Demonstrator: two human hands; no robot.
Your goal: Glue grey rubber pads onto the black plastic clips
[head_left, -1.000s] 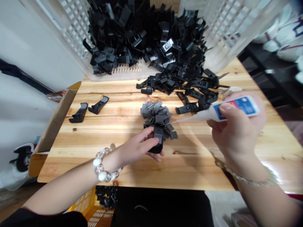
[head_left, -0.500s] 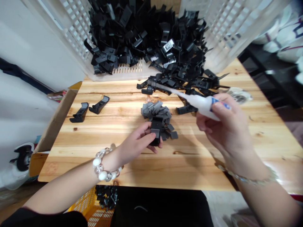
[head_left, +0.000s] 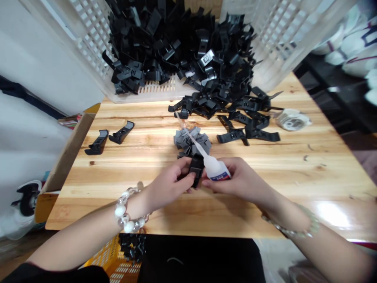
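Note:
Over the wooden table, my left hand (head_left: 173, 181) pinches a black plastic clip (head_left: 196, 169) between thumb and fingers. My right hand (head_left: 235, 179) is wrapped round a white glue bottle (head_left: 216, 168) with a long thin nozzle, which points up and left across a pile of small grey pads (head_left: 191, 139). The fingertips of my right hand are close beside the clip; whether they touch it is unclear. Two black clips with grey pads, one of them a clip (head_left: 122, 132), lie apart on the left.
A white plastic crate (head_left: 118, 96) full of black clips stands at the back, with loose clips (head_left: 235, 135) spilling in front. A roll of clear tape (head_left: 293, 120) lies at right. Below the table edge is a yellow basket (head_left: 103, 251) holding black parts.
My right hand has moved left and down with the bottle, from the right side to beside the clip. My left hand still holds the clip, slightly lower.

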